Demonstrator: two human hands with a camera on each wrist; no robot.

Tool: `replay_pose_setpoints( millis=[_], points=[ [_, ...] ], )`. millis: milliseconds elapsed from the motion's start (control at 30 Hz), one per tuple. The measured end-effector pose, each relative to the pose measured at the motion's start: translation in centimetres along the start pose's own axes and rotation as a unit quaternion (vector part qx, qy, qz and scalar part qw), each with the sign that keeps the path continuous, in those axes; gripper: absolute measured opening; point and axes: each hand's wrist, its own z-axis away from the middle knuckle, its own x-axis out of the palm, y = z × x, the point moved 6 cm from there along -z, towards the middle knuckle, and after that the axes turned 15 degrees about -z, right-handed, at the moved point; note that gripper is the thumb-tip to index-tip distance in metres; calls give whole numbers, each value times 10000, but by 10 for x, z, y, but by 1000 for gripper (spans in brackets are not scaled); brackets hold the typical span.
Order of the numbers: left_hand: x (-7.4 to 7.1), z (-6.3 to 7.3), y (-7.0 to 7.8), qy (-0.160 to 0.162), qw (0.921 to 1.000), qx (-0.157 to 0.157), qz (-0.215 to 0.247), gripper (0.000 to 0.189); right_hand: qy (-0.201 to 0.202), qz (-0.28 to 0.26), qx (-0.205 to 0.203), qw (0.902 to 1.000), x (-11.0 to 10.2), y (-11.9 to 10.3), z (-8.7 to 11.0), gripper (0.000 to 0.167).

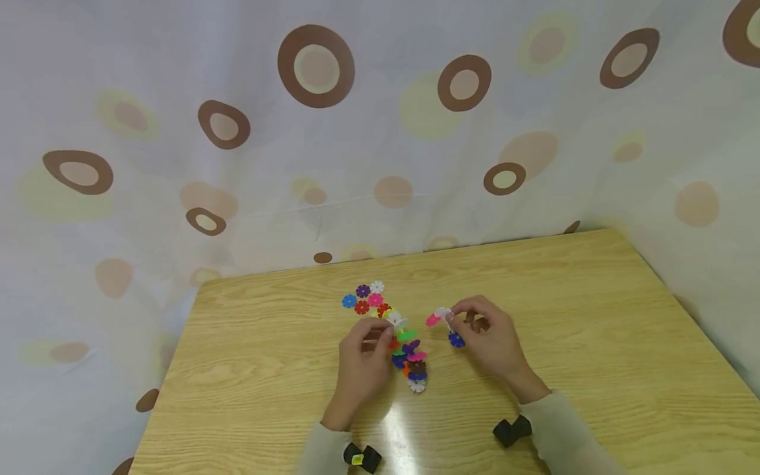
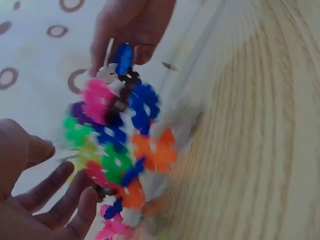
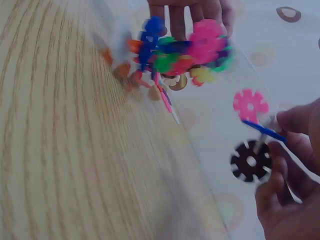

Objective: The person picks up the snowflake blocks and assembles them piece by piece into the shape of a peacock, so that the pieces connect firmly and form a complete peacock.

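In the head view, my left hand (image 1: 363, 361) is at the left side of a cluster of interlocking flower discs (image 1: 406, 335), thumb and index finger at a white disc (image 1: 394, 320) near its far end. The left wrist view shows pink, green, orange, blue and yellow discs slotted together, blurred, with the other left fingers spread loosely beside them. A little to the right, my right hand (image 1: 489, 336) pinches a smaller joined piece. It has a pink disc (image 3: 250, 106), a blue disc (image 3: 263, 131) seen edge-on, a black-brown disc (image 3: 251, 161) and a white disc (image 1: 443, 313).
Several loose discs lie past the cluster on the wooden table (image 1: 261, 369), among them a purple disc (image 1: 363, 291), a light blue disc (image 1: 349, 301) and a red disc (image 1: 361, 307). A wall covering (image 1: 368, 145) with printed circles rises behind the table's far edge.
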Motion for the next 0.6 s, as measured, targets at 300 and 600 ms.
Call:
replay_pose_setpoints(
  millis=[300, 600],
  points=[
    [-4, 2, -7, -515, 9948, 288, -831, 5, -597, -84, 838, 9947, 9, 17, 4, 10],
    [6, 1, 5, -982, 9702, 232, -2203, 6, -537, -181, 842, 9948, 10, 17, 4, 8]
  ],
)
